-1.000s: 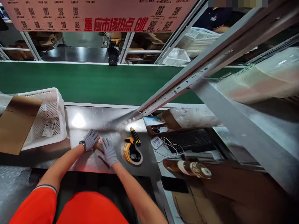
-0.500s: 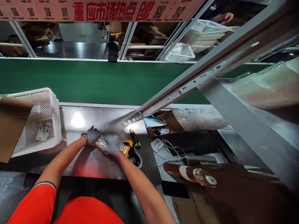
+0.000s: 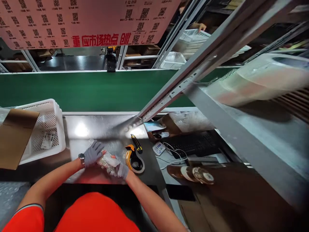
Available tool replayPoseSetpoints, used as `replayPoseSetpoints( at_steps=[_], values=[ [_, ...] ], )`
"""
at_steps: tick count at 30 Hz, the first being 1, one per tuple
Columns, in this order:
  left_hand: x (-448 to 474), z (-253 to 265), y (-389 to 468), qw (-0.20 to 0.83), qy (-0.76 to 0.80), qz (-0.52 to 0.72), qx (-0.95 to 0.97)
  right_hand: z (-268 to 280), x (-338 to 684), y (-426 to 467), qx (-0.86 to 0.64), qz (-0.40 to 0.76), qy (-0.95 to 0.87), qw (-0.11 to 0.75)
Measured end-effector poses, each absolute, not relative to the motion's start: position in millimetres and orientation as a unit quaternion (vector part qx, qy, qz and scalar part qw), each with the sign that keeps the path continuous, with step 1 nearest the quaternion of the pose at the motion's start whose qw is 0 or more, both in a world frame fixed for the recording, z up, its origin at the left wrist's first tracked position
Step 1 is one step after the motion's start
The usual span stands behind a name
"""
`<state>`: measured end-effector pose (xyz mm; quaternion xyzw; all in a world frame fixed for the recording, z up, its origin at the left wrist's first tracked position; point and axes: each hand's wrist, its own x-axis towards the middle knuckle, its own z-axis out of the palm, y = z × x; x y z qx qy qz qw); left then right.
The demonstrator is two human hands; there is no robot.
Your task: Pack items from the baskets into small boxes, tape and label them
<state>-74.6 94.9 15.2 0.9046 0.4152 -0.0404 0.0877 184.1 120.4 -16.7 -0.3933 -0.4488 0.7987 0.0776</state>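
We are now gripping a small bubble-wrapped bundle [image 3: 107, 160] between both gloved hands, where a second ago our palms were pressing it flat on the steel. Left hand [image 3: 93, 154] is closing around its near-left end, right hand [image 3: 120, 169] is cupping it from beneath, and the bundle is sitting between them just above the steel worktop [image 3: 96, 129]. The wrap appears to be rolling tighter around the item; what is inside we cannot tell through the plastic.

Beside our right hand a yellow tape dispenser [image 3: 134, 160] is lying flat, with a yellow-and-black utility knife [image 3: 136, 143] just beyond it. A white mesh basket [image 3: 45, 127] is standing at the left with a cardboard flap [image 3: 14, 137] leaning over it. A green conveyor belt [image 3: 84, 90] is running behind the worktop; a keyboard [image 3: 193, 143] and a brown bottle [image 3: 190, 173] are lying to the right.
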Motion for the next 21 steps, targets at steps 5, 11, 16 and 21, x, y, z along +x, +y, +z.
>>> replayPoseSetpoints(
  at_steps=[5,11,16,21],
  values=[
    [-69,23,81,0.105,0.404,-0.046,0.907,-26,186,99,-0.389,0.859,-0.334,0.009],
    [-65,34,59,0.102,0.397,-0.064,0.91,-33,189,94,-0.379,0.896,-0.221,-0.069],
    [-53,35,51,0.126,0.381,-0.043,0.915,-29,185,89,-0.362,0.892,-0.243,-0.121],
    [-40,27,41,0.131,0.381,-0.058,0.913,-31,193,80,-0.387,0.859,-0.311,-0.125]
  ],
)
